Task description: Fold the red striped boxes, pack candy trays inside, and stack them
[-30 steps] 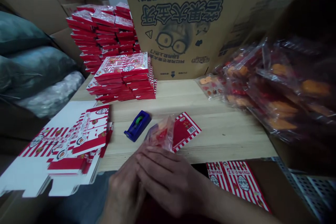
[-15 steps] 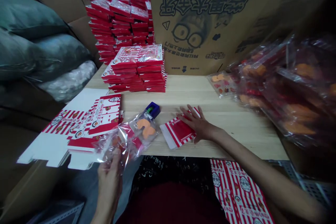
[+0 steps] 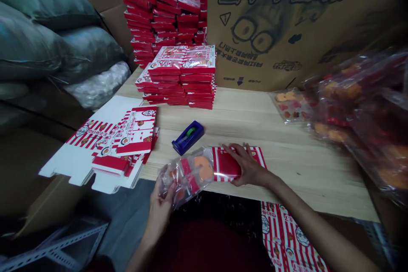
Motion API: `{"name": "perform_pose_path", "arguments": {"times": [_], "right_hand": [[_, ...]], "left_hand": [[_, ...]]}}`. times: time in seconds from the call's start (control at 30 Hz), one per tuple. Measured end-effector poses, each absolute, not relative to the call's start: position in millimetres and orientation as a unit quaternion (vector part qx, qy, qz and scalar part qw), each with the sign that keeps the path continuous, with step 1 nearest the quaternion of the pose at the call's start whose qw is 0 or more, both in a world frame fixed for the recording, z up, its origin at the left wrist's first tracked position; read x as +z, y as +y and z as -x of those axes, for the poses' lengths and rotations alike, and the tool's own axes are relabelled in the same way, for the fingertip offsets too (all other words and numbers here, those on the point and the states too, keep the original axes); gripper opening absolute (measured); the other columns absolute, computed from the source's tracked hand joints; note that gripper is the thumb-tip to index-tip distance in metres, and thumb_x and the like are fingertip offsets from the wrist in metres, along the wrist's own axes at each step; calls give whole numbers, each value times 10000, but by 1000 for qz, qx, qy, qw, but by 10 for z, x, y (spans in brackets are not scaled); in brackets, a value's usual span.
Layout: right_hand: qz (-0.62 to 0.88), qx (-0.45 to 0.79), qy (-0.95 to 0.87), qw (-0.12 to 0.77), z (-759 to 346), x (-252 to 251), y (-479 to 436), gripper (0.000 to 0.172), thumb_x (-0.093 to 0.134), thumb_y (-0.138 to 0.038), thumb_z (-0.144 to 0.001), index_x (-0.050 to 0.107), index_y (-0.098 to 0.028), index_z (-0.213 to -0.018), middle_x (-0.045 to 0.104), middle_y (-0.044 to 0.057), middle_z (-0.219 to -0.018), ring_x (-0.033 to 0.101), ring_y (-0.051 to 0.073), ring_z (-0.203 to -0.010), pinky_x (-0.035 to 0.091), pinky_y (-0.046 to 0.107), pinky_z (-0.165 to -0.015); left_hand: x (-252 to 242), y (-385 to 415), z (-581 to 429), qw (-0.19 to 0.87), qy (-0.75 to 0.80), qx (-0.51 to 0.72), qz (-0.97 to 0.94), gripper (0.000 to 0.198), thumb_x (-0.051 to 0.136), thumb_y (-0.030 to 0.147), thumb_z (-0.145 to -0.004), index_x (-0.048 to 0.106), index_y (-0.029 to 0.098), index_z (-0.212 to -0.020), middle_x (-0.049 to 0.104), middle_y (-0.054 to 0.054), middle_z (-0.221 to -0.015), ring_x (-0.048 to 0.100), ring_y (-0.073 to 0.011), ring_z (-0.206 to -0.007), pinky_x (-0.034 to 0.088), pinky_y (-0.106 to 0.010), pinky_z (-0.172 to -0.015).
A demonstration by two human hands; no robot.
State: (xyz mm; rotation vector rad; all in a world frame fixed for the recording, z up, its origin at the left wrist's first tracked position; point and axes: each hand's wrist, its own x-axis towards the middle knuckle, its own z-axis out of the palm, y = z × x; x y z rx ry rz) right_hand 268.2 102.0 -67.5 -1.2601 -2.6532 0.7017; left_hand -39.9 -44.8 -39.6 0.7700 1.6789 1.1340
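Observation:
My left hand (image 3: 164,202) pinches the left end of a clear plastic packet (image 3: 204,169) with orange and pinkish-red pieces inside. The packet's right end meets the open left end of a small red-and-white striped carton (image 3: 225,163); whether it lies inside or over it I cannot tell. My right hand (image 3: 248,165) spans the carton from above, thumb at the near edge and fingers toward the far edge. Just beyond the packet sits a blue tape dispenser (image 3: 188,137) with a green roll.
Flat printed cartons (image 3: 130,136) lie at the left of the wooden table (image 3: 287,148). Behind them rise stacks of filled red boxes (image 3: 181,76) beside a large cardboard box (image 3: 270,25). More clear packets (image 3: 357,106) are heaped at the right. Striped printed material (image 3: 290,238) hangs below the front edge.
My left hand has brought the packet rightward to the carton's end. The right hand has gone from lying spread on the carton to gripping across it. The view has shifted left.

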Motion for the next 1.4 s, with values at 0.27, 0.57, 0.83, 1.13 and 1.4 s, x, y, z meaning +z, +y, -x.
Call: {"name": "perform_pose_path", "arguments": {"times": [0.27, 0.57, 0.83, 1.13, 1.4], "right_hand": [[416, 245, -874, 48, -2699, -656, 897, 1284, 843, -366, -630, 91, -267, -1667, 318, 212, -1614, 190, 415, -1574, -65, 639, -1248], [381, 255, -887, 57, -2727, -703, 788, 1315, 867, -379, -611, 84, -299, -1665, 304, 195, -1623, 195, 398, -1578, -85, 649, -1240], [423, 264, -863, 85, -2803, -633, 712, 1243, 847, -313, -649, 120, -342, -1657, 332, 167, -1594, 205, 407, -1572, -37, 655, -1252], [388, 254, -881, 91, -2557, -655, 594, 1292, 881, -333, -632, 94, -333, -1657, 266, 162, -1609, 173, 410, -1574, -62, 638, -1258], [433, 236, -870, 33, -2634, -613, 618, 1424, 898, -433, -617, -60, -288, -1661, 241, 206, -1646, 115, 443, -1581, -73, 657, -1241]], "left_hand": [[-315, -156, 805, 608, 592, 358, -388, 488, 720, 378, -805, 731, 144, -1234, 812, -95, -1046, 753, -263, -896, 586, -390, -865], [-425, 271, 636, 714, 514, 335, -339, 450, 863, 229, -635, 780, 132, -1067, 800, -102, -893, 732, -219, -759, 560, -293, -701], [-670, 447, 372, 706, 507, 366, -333, 520, 873, 336, -655, 726, 109, -1099, 772, -113, -904, 726, -245, -782, 566, -335, -707], [-665, 473, 234, 666, 530, 356, -387, 339, 869, 268, -668, 716, 128, -937, 733, -49, -840, 658, -180, -742, 537, -298, -707], [-575, 516, 443, 609, 561, 376, -417, 458, 830, 392, -742, 674, 172, -1113, 731, -48, -927, 669, -165, -774, 540, -287, -719]]}}
